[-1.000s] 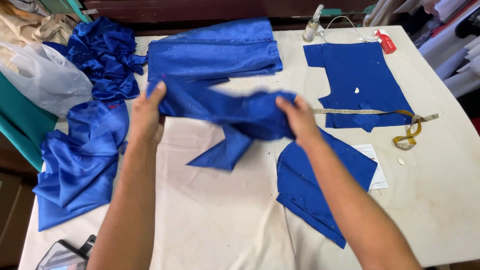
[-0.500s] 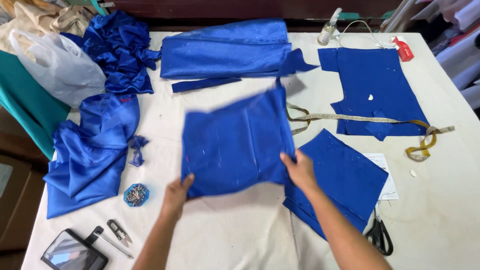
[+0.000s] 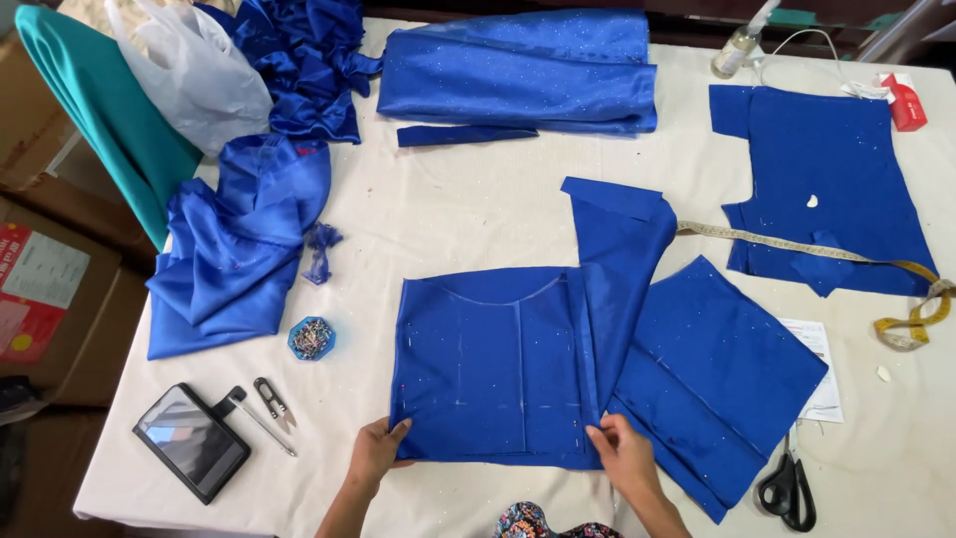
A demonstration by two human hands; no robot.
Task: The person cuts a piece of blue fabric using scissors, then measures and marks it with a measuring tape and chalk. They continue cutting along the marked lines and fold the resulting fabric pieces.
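Note:
A cut blue fabric piece (image 3: pixel 498 364) with chalk lines lies flat on the table near its front edge. A longer flap of the same cloth (image 3: pixel 617 239) runs up from its right side. My left hand (image 3: pixel 375 453) pinches the piece's lower left corner. My right hand (image 3: pixel 624 458) rests on its lower right corner, fingers pressing the cloth down. A second blue panel (image 3: pixel 722 374) lies just right of my right hand, partly under the flap.
Black scissors (image 3: pixel 792 488) lie at the right front. A pin box (image 3: pixel 312 339), thread snips (image 3: pixel 269 397) and a phone (image 3: pixel 191 441) sit to the left. A measuring tape (image 3: pixel 846 254), another blue panel (image 3: pixel 827 169), folded blue cloth (image 3: pixel 528 70) and heaped satin (image 3: pixel 239 249) fill the rest.
The blue piece was bunched between my hands in the air, then held up spread out. It now lies flat on the table with my hands at its lower corners.

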